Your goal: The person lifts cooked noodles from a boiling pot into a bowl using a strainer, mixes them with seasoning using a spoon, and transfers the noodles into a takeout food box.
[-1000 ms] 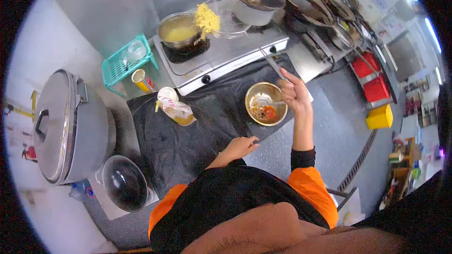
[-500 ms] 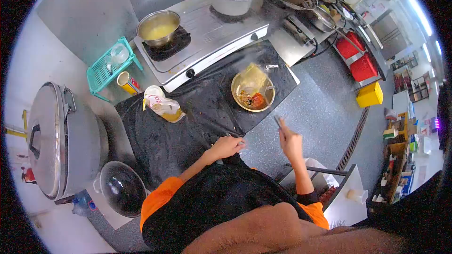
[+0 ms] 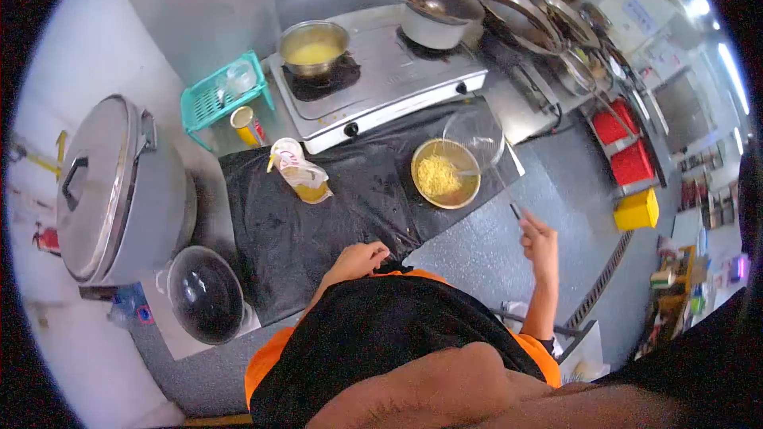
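Observation:
My right hand [image 3: 539, 245] is closed around the dark handle of a wire-mesh strainer [image 3: 474, 135]. Its round basket looks see-through, with nothing visible in it, and hangs just beyond the upper right rim of a metal bowl [image 3: 475, 193]. Yellow noodles [image 3: 438, 176] lie heaped in that bowl, with what looks like a utensil leaning at its right side. My left hand [image 3: 359, 260] rests at the near edge of the black-covered table [image 3: 350, 218], fingers curled; anything inside them is hidden. Left of the bowl lies a crumpled plastic bag [image 3: 308, 183] with brownish contents.
On the gas stove [image 3: 381, 87] stand a pan of yellowish liquid [image 3: 314, 48] and a pot [image 3: 433, 24]. A yellow can [image 3: 248, 127] and teal rack [image 3: 222, 99] are at left, beside a large lidded pot [image 3: 103, 191] and black bowl [image 3: 205, 294].
The noodles have gone from the strainer into the bowl, covering the red sauce. My right hand has drawn the strainer up and right. The view has shifted.

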The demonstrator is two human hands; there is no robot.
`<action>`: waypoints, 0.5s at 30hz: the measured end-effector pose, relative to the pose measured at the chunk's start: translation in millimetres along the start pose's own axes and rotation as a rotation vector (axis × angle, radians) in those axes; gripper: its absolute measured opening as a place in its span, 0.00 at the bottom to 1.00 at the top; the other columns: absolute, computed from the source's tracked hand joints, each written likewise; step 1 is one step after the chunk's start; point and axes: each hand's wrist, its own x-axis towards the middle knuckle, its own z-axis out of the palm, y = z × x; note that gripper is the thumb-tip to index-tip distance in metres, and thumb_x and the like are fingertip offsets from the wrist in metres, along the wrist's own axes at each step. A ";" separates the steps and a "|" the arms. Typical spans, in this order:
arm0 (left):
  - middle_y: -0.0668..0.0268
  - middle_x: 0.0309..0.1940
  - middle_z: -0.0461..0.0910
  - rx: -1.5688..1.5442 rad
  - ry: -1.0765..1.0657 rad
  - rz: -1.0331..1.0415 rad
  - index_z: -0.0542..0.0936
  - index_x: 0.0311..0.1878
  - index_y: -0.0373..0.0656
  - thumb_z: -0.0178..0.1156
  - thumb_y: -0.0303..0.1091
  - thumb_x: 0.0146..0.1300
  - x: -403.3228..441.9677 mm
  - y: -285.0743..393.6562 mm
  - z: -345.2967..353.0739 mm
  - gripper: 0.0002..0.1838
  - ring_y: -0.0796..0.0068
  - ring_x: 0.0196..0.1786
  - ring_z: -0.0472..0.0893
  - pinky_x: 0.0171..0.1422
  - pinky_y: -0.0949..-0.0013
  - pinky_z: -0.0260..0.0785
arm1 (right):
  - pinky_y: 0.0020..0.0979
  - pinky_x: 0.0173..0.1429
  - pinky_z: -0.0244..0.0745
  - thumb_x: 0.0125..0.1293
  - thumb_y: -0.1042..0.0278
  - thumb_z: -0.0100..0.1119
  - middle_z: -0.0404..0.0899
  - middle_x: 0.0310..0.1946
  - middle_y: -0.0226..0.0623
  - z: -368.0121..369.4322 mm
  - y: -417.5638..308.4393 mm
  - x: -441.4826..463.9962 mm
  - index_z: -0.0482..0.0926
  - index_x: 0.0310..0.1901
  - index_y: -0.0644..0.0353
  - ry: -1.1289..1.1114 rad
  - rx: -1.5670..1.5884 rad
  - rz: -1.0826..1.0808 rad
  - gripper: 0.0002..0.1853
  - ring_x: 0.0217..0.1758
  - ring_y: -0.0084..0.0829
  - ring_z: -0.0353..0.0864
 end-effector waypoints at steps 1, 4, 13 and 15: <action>0.65 0.23 0.80 -0.005 0.027 -0.008 0.75 0.44 0.45 0.46 0.46 0.65 -2.1 -3.0 -0.3 0.16 0.71 0.24 0.80 0.32 0.67 0.70 | 0.16 0.15 0.43 0.59 0.66 0.57 0.60 0.15 0.18 -7.7 -16.8 -1.1 0.74 0.52 0.65 -0.014 0.015 0.016 0.20 0.13 0.10 0.54; 0.65 0.23 0.80 -0.061 0.173 -0.027 0.76 0.44 0.44 0.46 0.46 0.65 -8.3 -7.8 -1.9 0.16 0.71 0.24 0.80 0.32 0.68 0.70 | 0.16 0.15 0.44 0.59 0.65 0.56 0.60 0.14 0.18 -32.5 -41.6 13.6 0.74 0.51 0.64 -0.089 -0.035 0.030 0.20 0.12 0.11 0.53; 0.65 0.22 0.80 -0.183 0.398 -0.145 0.77 0.42 0.43 0.48 0.45 0.64 -22.0 -13.2 -7.9 0.16 0.72 0.25 0.80 0.32 0.69 0.71 | 0.17 0.19 0.52 0.62 0.62 0.53 0.63 0.16 0.21 76.0 -114.0 120.5 0.75 0.33 0.56 -0.520 0.276 -0.517 0.08 0.16 0.13 0.58; 0.66 0.22 0.79 -0.191 0.388 -0.172 0.76 0.42 0.43 0.48 0.45 0.65 -23.8 -9.1 -9.7 0.16 0.71 0.24 0.79 0.31 0.68 0.71 | 0.18 0.13 0.49 0.61 0.60 0.56 0.64 0.13 0.24 132.5 -148.6 150.5 0.70 0.26 0.52 -0.921 0.681 -0.096 0.10 0.10 0.16 0.58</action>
